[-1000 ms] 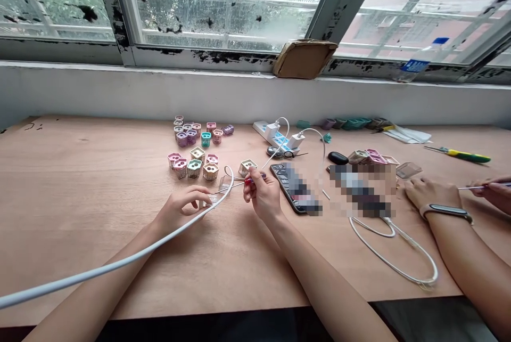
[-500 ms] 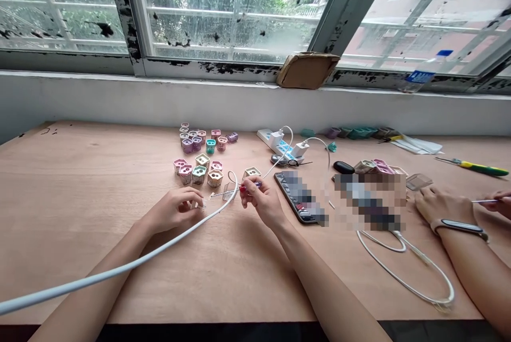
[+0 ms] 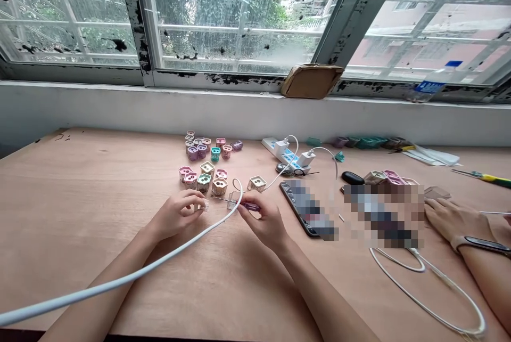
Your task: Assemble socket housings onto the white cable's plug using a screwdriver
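One white cable (image 3: 125, 279) crossing screwdriver (image 3: 250, 206), colourful pieces (image 3: 204, 182) beyond, phone (image 3: 299, 206) rightward

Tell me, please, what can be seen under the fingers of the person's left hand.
A small, pale piece partly shows beneath the left hand. The hand covers the rest, so its full shape cannot be seen.

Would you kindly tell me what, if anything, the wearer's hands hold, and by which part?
The right hand grips a screwdriver by its handle; the left hand pinches a small pale piece, the gripped part mostly hidden.
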`<state>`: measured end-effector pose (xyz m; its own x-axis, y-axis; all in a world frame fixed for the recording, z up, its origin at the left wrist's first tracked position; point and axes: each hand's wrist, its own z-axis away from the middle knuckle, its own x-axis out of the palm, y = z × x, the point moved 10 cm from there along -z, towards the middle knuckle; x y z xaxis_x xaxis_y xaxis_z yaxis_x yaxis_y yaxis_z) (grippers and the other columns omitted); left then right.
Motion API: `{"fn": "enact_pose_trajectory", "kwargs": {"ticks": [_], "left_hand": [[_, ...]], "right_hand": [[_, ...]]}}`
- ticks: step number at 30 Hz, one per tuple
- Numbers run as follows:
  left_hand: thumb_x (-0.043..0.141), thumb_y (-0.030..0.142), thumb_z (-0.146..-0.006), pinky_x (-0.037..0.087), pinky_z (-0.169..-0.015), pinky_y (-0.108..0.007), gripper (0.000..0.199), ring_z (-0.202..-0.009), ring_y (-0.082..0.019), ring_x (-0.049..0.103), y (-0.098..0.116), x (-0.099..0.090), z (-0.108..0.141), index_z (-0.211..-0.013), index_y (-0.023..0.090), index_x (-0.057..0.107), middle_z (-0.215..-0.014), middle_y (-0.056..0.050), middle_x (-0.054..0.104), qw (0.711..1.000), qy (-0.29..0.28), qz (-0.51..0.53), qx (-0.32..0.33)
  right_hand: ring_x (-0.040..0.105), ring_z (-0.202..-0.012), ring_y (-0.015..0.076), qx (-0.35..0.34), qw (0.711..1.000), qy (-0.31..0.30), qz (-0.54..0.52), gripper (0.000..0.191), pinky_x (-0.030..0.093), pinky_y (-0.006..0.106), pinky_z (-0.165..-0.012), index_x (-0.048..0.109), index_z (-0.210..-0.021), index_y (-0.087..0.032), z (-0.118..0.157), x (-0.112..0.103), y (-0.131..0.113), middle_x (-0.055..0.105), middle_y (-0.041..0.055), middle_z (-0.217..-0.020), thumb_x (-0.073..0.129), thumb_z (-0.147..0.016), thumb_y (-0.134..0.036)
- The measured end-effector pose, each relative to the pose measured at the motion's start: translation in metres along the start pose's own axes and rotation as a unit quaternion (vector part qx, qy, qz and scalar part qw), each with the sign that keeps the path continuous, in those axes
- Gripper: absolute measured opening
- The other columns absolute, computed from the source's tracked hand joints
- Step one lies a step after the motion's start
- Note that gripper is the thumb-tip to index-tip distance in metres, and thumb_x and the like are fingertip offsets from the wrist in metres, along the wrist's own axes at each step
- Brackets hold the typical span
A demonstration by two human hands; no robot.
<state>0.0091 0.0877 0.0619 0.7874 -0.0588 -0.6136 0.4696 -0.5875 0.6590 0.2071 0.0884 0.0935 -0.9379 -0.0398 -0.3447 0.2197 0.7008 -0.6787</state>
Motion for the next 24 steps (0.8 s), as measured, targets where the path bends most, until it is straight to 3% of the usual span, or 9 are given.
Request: {"fn": "enact_pose_trajectory", "kwargs": {"ticks": [3, 7, 16, 24], "left_hand": [[0.062, 0.017, -0.092, 0.058, -0.081, -0.030, 0.015, -0.095, -0.018, 0.068, 0.002, -0.007, 0.000, -0.106, 0.020, 0.067, -0.110, -0.008, 0.071, 0.998, 0.048, -0.045, 0.021], [0.065, 0.019, -0.090, 0.057, -0.075, -0.029, 0.028, -0.079, -0.015, 0.066, -0.002, -0.011, 0.002, -0.117, 0.021, 0.060, -0.102, -0.004, 0.071, 0.991, 0.088, -0.095, 0.011], [0.063, 0.015, -0.090, 0.055, -0.075, -0.030, 0.027, -0.083, -0.017, 0.068, 0.016, -0.003, 0.002, -0.116, 0.022, 0.057, -0.101, -0.004, 0.072, 0.980, 0.102, -0.160, 0.061], [0.064, 0.016, -0.091, 0.058, -0.078, -0.031, 0.027, -0.089, -0.019, 0.069, 0.018, -0.001, 0.001, -0.117, 0.023, 0.059, -0.105, -0.005, 0.072, 0.984, 0.090, -0.144, 0.061]], "right_hand": [[0.064, -0.069, 0.0157, -0.094, 0.993, 0.006, 0.066, 0.008, 0.054, 0.026, -0.061, 0.066, -0.096, -0.020, 0.003, 0.002, -0.024, 0.068, 0.0038, -0.081, 0.062, -0.094, -0.014], [0.068, -0.080, 0.0183, -0.167, 0.979, -0.013, 0.120, 0.014, 0.056, 0.028, -0.068, 0.065, -0.099, -0.020, 0.009, 0.012, -0.048, 0.070, 0.0081, -0.090, 0.060, -0.093, -0.008], [0.064, -0.069, 0.0164, -0.243, 0.941, -0.047, 0.230, 0.016, 0.050, 0.026, -0.061, 0.066, -0.098, -0.019, 0.024, 0.034, -0.073, 0.068, 0.0068, -0.079, 0.056, -0.095, -0.007], [0.060, -0.063, 0.0148, -0.257, 0.933, -0.069, 0.243, 0.019, 0.046, 0.027, -0.057, 0.066, -0.100, -0.018, 0.025, 0.039, -0.080, 0.067, 0.0055, -0.079, 0.058, -0.091, -0.003]]}}
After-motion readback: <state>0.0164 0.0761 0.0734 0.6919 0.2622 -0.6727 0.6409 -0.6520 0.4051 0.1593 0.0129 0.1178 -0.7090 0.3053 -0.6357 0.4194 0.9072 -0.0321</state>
